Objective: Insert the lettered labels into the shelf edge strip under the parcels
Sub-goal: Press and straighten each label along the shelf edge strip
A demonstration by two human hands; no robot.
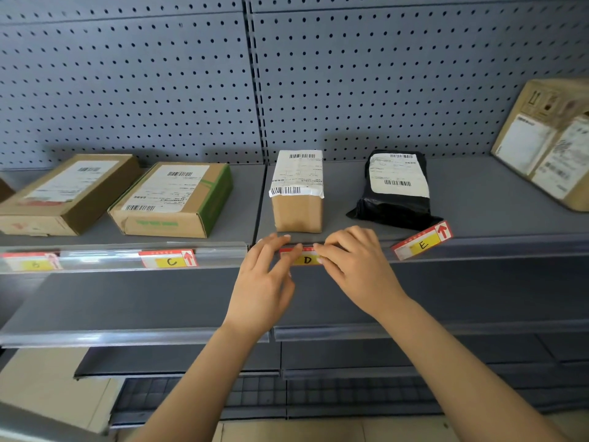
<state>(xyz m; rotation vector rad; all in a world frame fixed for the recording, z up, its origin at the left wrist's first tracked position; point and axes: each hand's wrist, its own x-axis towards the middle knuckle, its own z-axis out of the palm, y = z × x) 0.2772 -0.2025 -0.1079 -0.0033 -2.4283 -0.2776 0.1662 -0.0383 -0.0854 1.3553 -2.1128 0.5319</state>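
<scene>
The D label [307,259], yellow with a red top, sits at the shelf edge strip [478,247] under a small brown parcel [298,199]. My left hand [266,279] pinches its left end. My right hand [353,263] has its fingertips on the label's right end. The C label [169,258] sits in the clear strip [105,258] under a green-edged box [173,199]. Further left, a blurred label [32,262] sits in the same strip. The E label [422,240] lies loose and tilted on the shelf edge, in front of a black bag parcel [395,189].
A flat cardboard box [63,193] lies at the far left, and a large box [548,141] stands at the far right. Grey pegboard [191,90] backs the shelf. Lower shelves [127,307] jut out below my forearms.
</scene>
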